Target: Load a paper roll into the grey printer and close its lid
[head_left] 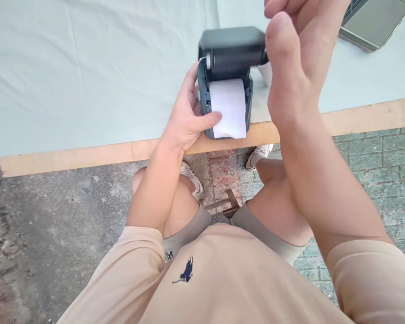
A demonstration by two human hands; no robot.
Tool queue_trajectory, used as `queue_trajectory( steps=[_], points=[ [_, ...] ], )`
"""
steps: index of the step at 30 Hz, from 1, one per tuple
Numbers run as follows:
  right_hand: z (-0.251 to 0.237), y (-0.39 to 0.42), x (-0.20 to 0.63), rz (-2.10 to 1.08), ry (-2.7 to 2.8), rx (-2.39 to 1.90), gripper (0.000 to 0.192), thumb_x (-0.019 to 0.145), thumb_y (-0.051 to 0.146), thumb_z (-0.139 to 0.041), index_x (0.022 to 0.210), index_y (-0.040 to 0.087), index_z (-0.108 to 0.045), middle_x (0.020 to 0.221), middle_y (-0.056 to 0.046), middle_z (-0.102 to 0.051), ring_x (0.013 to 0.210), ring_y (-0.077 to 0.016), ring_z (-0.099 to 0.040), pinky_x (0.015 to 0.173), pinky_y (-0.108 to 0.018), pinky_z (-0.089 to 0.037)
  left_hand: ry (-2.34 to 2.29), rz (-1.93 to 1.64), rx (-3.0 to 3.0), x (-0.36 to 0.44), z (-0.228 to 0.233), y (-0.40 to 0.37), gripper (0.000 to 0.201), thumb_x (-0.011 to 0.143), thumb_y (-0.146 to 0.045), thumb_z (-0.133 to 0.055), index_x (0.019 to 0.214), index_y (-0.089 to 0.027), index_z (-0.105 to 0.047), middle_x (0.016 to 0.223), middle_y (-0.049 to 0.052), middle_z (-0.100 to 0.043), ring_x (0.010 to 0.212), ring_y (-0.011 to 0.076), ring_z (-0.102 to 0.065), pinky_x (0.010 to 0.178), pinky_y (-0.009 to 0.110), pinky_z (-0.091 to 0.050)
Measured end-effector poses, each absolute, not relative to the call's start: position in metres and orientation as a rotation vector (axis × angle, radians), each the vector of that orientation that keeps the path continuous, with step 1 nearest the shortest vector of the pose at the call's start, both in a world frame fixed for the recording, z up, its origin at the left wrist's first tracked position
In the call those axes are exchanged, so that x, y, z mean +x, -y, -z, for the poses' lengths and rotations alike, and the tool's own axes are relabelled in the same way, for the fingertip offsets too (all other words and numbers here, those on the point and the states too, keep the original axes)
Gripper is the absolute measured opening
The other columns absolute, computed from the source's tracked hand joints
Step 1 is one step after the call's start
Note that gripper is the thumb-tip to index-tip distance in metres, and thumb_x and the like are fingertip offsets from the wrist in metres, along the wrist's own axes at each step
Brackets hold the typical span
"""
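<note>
A small dark thermal printer [249, 105] stands at the table's front edge with its lid [232, 38] raised; the lid is slightly blurred. A white paper roll [231, 101] lies in its bay, the loose end hanging toward me. My left hand [192, 112] grips the printer's left side, its thumb resting on the paper. My right hand [299, 49] is raised just right of the lid, palm turned up, thumb stretched out and nothing visible in it. Some of its fingers are cut off by the top edge. Whether it touches the lid I cannot tell.
A pale cloth covers the table [104, 150], whose wooden edge shows in front. Behind my right wrist is a partly hidden white object [266, 74]. A grey framed device or tray [374, 24] lies at the far right. A wooden stool [231, 202] is beneath me.
</note>
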State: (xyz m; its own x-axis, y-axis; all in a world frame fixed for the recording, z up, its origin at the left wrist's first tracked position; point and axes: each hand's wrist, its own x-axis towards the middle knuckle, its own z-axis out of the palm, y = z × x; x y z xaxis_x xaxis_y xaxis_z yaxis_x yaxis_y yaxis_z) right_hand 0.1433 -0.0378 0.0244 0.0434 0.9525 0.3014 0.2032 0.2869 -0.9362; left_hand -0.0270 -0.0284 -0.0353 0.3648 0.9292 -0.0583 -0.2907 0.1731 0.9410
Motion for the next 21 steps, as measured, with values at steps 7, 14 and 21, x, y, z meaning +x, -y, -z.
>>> queue_trajectory(
  steps=[7,14,21],
  points=[
    [-0.014,0.051,0.139,-0.675,1.645,-1.143,0.027,0.089,0.035,-0.053,0.115,0.028,-0.053,0.121,-0.001,-0.051,0.118,-0.0201,-0.049,0.103,-0.036,-0.046,-0.688,-0.991,1.042,-0.028,0.035,0.032,0.066,0.063,-0.053,-0.077,0.12,-0.034,-0.05,0.109,0.002,-0.064,0.123,0.0296,-0.055,0.103,0.044,-0.049],
    [0.004,0.055,0.142,-1.166,1.477,-1.12,0.06,0.074,0.05,-0.072,0.122,0.031,-0.042,0.119,-0.002,-0.054,0.105,-0.0197,-0.059,0.087,-0.031,-0.054,-0.658,-1.059,1.047,-0.024,0.042,0.03,0.055,0.07,-0.053,-0.074,0.113,-0.032,-0.048,0.105,0.0,-0.064,0.124,0.026,-0.055,0.102,0.042,-0.05],
    [0.014,0.049,0.145,-1.302,1.347,-1.097,0.072,0.065,0.052,-0.078,0.121,0.03,-0.039,0.102,0.0,-0.059,0.092,-0.0162,-0.063,0.078,-0.028,-0.055,-0.762,-1.029,1.071,-0.024,0.036,0.031,0.06,0.068,-0.058,-0.073,0.116,-0.031,-0.049,0.107,0.002,-0.066,0.125,0.0268,-0.055,0.1,0.04,-0.051]
  ],
)
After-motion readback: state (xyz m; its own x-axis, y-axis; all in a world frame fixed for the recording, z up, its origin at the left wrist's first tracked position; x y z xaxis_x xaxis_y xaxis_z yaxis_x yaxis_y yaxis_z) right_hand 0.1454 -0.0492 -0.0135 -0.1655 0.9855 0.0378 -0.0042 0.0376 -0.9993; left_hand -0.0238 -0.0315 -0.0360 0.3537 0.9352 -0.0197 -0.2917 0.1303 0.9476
